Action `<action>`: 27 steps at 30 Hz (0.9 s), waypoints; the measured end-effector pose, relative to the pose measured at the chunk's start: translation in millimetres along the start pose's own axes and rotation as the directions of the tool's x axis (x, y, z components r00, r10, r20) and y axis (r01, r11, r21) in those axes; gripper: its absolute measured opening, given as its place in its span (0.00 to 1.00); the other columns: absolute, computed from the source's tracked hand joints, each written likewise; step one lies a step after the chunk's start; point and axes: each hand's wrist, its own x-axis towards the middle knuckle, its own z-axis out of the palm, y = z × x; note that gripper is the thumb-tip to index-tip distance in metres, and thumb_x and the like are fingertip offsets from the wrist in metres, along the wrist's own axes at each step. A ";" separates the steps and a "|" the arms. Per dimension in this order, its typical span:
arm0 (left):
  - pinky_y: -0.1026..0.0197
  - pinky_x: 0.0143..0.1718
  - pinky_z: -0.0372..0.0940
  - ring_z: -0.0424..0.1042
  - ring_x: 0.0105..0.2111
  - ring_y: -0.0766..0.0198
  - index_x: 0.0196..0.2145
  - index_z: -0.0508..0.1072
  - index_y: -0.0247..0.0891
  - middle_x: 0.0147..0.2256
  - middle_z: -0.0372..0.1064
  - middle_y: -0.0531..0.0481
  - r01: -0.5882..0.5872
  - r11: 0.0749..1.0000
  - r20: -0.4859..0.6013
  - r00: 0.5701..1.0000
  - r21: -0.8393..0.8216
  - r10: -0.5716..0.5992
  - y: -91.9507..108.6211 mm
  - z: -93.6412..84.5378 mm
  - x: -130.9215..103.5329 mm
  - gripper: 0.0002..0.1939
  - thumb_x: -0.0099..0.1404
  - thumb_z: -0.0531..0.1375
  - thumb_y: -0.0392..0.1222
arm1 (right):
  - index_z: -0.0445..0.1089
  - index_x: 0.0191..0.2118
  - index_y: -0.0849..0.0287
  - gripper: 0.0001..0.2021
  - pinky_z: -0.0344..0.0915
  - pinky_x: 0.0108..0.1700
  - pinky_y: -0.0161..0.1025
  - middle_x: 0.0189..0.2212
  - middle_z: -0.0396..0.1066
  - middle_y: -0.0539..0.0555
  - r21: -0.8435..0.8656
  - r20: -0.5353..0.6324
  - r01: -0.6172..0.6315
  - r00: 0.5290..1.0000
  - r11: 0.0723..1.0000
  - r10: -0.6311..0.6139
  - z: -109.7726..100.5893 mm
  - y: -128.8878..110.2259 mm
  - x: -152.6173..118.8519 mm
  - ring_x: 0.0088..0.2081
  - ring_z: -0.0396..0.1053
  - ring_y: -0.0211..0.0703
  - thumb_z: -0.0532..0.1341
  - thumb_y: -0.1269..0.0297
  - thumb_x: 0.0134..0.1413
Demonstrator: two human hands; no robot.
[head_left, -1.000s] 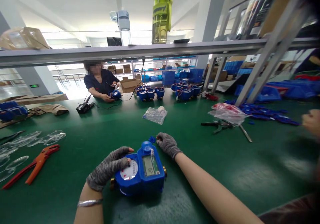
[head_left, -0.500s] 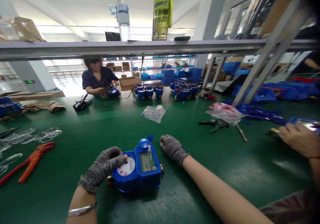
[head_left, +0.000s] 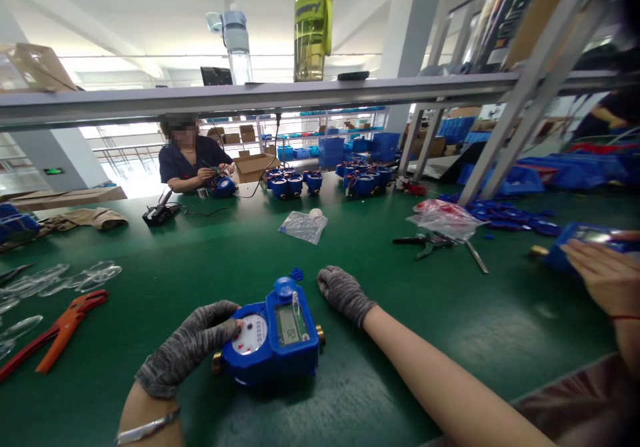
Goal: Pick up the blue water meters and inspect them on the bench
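**Blue water meter under our gloved hands on the green table**

We look down at a blue plastic water meter (head_left: 271, 338) with a round white dial, a small grey display and brass ends. It lies flat on the green table mat (head_left: 450, 327), close to us and a little left of the middle. Our left hand (head_left: 187, 354), in a grey knitted glove, rests against the left side of the meter; its fingers are curved loosely and the fingertips touch the edge of the white dial. It does not pinch anything. A silver bracelet (head_left: 147, 427) sits on this wrist.

Our right hand (head_left: 345, 294), also in a grey knitted glove, lies on the mat just beside the upper right corner of the meter, apart from it. Its fingers are curled under and the knuckles point away from us; we cannot tell whether something small is inside them. Some small blue plastic pieces (head_left: 297, 274) lie near it, behind the meter.

At the left edge there is an orange-handled plier tool (head_left: 57, 330), with clear plastic covers (head_left: 60, 277) behind it. Farther back lies a clear plastic bag (head_left: 303, 226). At the right edge, another person's bare hand (head_left: 603, 277) touches a second blue meter (head_left: 583, 244). Across the table a person in a dark shirt (head_left: 187, 160) handles one more meter.
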 end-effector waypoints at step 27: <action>0.56 0.44 0.66 0.70 0.42 0.54 0.43 0.71 0.30 0.44 0.68 0.38 -0.129 0.985 0.367 0.916 -0.116 0.163 -19.8 49.1 30.7 0.18 0.55 0.65 0.38 | 0.69 0.36 0.62 0.06 0.58 0.38 0.34 0.34 0.65 0.52 0.492 0.039 0.366 0.897 0.789 -0.441 -85.0 -29.0 -121.1 0.35 0.61 0.36 0.57 0.65 0.57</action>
